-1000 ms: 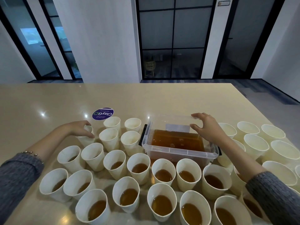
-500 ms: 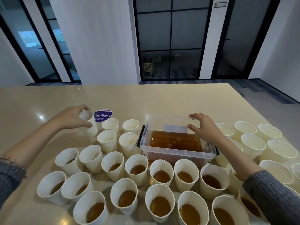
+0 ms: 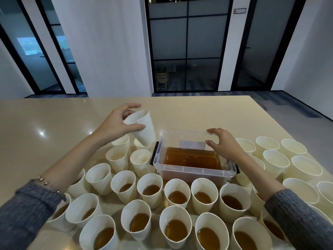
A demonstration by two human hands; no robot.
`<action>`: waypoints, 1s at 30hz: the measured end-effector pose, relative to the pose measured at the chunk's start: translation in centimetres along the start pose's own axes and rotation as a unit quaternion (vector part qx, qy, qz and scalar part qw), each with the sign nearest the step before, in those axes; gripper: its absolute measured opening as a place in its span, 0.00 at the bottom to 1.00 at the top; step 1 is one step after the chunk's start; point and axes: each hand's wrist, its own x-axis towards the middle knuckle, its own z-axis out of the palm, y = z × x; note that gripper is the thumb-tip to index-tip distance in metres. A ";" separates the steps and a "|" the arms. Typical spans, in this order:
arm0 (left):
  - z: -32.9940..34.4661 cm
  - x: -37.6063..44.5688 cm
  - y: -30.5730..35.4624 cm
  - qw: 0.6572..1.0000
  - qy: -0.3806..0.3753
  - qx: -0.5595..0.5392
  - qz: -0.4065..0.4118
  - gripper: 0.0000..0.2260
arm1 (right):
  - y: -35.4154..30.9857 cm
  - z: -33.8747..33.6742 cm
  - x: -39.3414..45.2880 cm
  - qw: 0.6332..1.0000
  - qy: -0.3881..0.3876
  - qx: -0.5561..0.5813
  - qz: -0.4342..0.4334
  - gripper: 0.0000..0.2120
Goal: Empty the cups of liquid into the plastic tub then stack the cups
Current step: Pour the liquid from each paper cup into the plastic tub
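My left hand (image 3: 117, 123) grips a white paper cup (image 3: 144, 129) by its rim, lifted above the table and tilted, just left of the clear plastic tub (image 3: 194, 170). The tub holds brown liquid about halfway up. My right hand (image 3: 222, 143) rests on the tub's far right rim, thumb and fingers curled over its edge. Several white cups with brown liquid (image 3: 175, 197) stand in rows in front of the tub. Several empty cups (image 3: 140, 159) stand left of it, under the lifted cup.
More empty white cups (image 3: 275, 159) crowd the table to the right of the tub. The beige table (image 3: 54, 123) stretches bare to the left and beyond the tub. Its right edge drops to the floor at far right.
My left hand has lifted the cup off the table and carried it right, toward the tub. My right hand has stayed on the tub's rim.
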 end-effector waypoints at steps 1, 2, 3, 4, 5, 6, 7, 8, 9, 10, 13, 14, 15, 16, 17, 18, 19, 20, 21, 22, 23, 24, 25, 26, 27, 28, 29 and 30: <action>0.9 0.0 -0.1 1.000 -0.013 -0.004 0.004 0.29 | 0.0 0.0 0.0 1.000 0.000 0.000 -0.001 0.21; 1.8 0.1 -0.2 1.000 -0.025 0.001 0.010 0.29 | 0.0 -0.1 0.0 1.000 0.000 0.001 -0.001 0.21; 2.6 0.1 -0.2 0.999 -0.036 0.016 0.017 0.29 | -0.1 -0.1 0.0 1.000 0.001 0.002 -0.001 0.21; 3.3 0.2 -0.2 0.998 -0.042 0.034 0.025 0.29 | -0.1 -0.1 -0.1 1.000 0.002 0.002 0.000 0.21; 4.0 0.2 -0.1 0.997 -0.047 0.047 0.033 0.29 | -0.1 -0.1 -0.1 1.000 0.004 0.003 0.002 0.21; 4.4 0.3 -0.1 0.997 -0.048 0.054 0.038 0.29 | -0.1 -0.1 -0.3 1.000 0.006 0.004 0.003 0.21; 4.7 0.4 -0.1 0.996 -0.050 0.056 0.042 0.29 | 0.0 -0.1 -0.4 1.000 0.008 0.005 0.006 0.21; 4.9 0.5 0.0 0.996 -0.051 0.057 0.046 0.29 | 0.1 0.0 -0.5 1.000 0.010 0.006 0.007 0.21; 5.2 0.5 -0.1 0.996 -0.052 0.059 0.048 0.30 | 0.2 0.0 -0.6 1.000 0.011 0.006 0.008 0.21; 5.6 0.5 -0.3 0.996 -0.050 0.059 0.052 0.31 | 0.3 0.0 -0.6 1.000 0.012 0.006 0.009 0.21; 6.7 0.0 -0.8 0.996 -0.027 0.051 0.065 0.33 | 0.4 0.0 -0.6 1.000 0.012 0.006 0.007 0.21; 6.9 -0.2 -1.0 0.997 -0.019 0.039 0.068 0.35 | 0.4 0.0 -0.6 1.000 0.012 0.007 0.006 0.21; 7.2 -0.2 -1.1 0.997 -0.018 0.026 0.068 0.38 | 0.5 0.1 -0.6 1.000 0.013 0.007 0.007 0.21; 7.4 -0.3 -1.3 0.997 -0.020 0.016 0.068 0.39 | 0.5 0.1 -0.6 1.000 0.014 0.008 0.007 0.21; 7.7 -0.4 -1.4 0.997 -0.025 0.012 0.067 0.40 | 0.5 0.1 -0.5 1.000 0.014 0.009 0.007 0.21; 8.0 -0.5 -1.4 0.997 -0.028 0.017 0.067 0.39 | 0.4 0.1 -0.5 1.000 0.014 0.009 0.006 0.21; 8.4 -0.5 -1.5 0.997 -0.031 0.030 0.070 0.38 | 0.4 0.1 -0.5 1.000 0.014 0.009 0.005 0.21; 8.7 -0.6 -1.4 0.995 -0.033 0.046 0.077 0.36 | 0.4 0.0 -0.5 1.000 0.013 0.008 0.004 0.21; 8.9 -0.6 -1.3 0.994 -0.037 0.062 0.087 0.35 | 0.4 0.0 -0.5 1.000 0.014 0.008 0.004 0.21; 9.0 -0.5 -1.1 0.991 -0.044 0.075 0.099 0.34 | 0.4 0.0 -0.4 1.000 0.013 0.011 0.005 0.20; 9.1 -0.4 -0.9 0.989 -0.054 0.084 0.112 0.33 | 0.4 0.0 -0.4 1.000 0.012 0.016 0.006 0.20; 9.1 -0.3 -0.8 0.986 -0.063 0.089 0.124 0.32 | 0.5 0.0 -0.4 1.000 0.010 0.023 0.007 0.19; 9.1 -0.1 -0.8 0.984 -0.071 0.092 0.135 0.31 | 0.5 -0.1 -0.3 1.000 0.009 0.029 0.007 0.19; 9.1 -0.1 -0.7 0.982 -0.078 0.093 0.143 0.31 | 0.6 -0.1 -0.2 0.999 0.007 0.032 0.007 0.19; 9.1 0.0 -0.6 0.981 -0.083 0.095 0.148 0.30 | 0.6 -0.1 -0.2 0.999 0.005 0.032 0.007 0.18; 9.0 0.1 -0.5 0.980 -0.087 0.097 0.152 0.29 | 0.6 -0.1 -0.1 0.999 0.004 0.031 0.007 0.18; 9.0 0.3 -0.4 0.979 -0.090 0.099 0.154 0.29 | 0.6 -0.1 0.0 1.000 0.003 0.031 0.006 0.19; 9.0 0.4 -0.3 0.978 -0.093 0.104 0.155 0.29 | 0.6 -0.1 0.1 1.000 0.002 0.030 0.005 0.19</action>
